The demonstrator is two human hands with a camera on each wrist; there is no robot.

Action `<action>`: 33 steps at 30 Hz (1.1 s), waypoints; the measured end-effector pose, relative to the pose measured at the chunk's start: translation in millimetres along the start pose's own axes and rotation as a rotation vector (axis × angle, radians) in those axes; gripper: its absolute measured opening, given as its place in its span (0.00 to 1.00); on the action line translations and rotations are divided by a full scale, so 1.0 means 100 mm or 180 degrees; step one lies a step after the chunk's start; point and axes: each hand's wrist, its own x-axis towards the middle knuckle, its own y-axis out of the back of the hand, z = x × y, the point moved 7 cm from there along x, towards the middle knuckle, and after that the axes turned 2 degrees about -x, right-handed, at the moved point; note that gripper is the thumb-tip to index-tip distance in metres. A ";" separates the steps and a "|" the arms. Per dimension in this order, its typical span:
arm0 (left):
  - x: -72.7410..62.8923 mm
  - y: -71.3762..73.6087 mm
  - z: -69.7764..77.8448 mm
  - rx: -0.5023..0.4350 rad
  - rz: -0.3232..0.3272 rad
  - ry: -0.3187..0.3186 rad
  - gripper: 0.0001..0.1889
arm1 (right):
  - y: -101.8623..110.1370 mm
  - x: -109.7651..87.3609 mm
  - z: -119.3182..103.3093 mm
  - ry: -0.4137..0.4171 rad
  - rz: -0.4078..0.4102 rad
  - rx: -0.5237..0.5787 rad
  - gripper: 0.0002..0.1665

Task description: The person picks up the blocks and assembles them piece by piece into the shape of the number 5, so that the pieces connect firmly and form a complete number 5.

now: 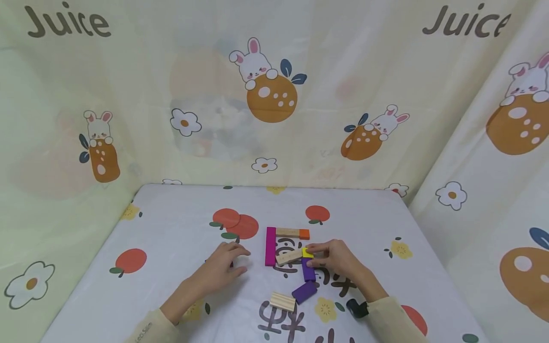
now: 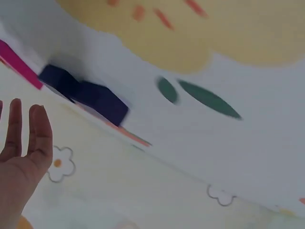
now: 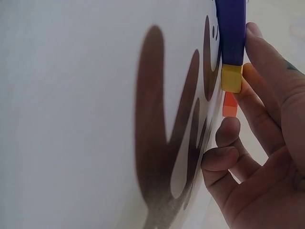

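Note:
In the head view, my right hand (image 1: pixel 336 257) reaches in from the right, its index fingertip at a small yellow block (image 1: pixel 307 253) and its thumb against a purple block (image 1: pixel 308 270). The right wrist view shows thumb and index finger along the outer sides of the purple block (image 3: pixel 232 33) and yellow block (image 3: pixel 231 78); the other fingers bend loosely. My left hand (image 1: pixel 218 269) hovers over the table with fingers spread, holding nothing. Two dark blocks (image 2: pixel 101 100) lie near it in the left wrist view; in the head view the hand mostly hides them.
A magenta block (image 1: pixel 270 246), a plain wooden block (image 1: pixel 288 233) and an orange block (image 1: pixel 304 234) form a corner. A slanted wooden block (image 1: pixel 289 257) meets the yellow one. Nearer lie another purple block (image 1: pixel 304 292), grooved wood (image 1: pixel 282 301) and a black object (image 1: pixel 357 308) by the right sleeve.

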 end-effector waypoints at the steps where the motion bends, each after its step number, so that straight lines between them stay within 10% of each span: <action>1: -0.01 0.04 -0.04 0.0001 0.0046 0.0024 0.19 | 0.00 0.00 0.00 -0.0005 0.0001 0.0007 0.24; 16: -0.22 0.26 -0.55 0.0226 0.0163 0.0366 0.21 | 0.00 0.02 0.00 0.0065 -0.0023 0.0018 0.25; 33: -0.37 0.30 -0.73 0.0274 0.0107 0.0718 0.18 | -0.01 0.00 0.00 0.0023 0.0005 -0.0008 0.25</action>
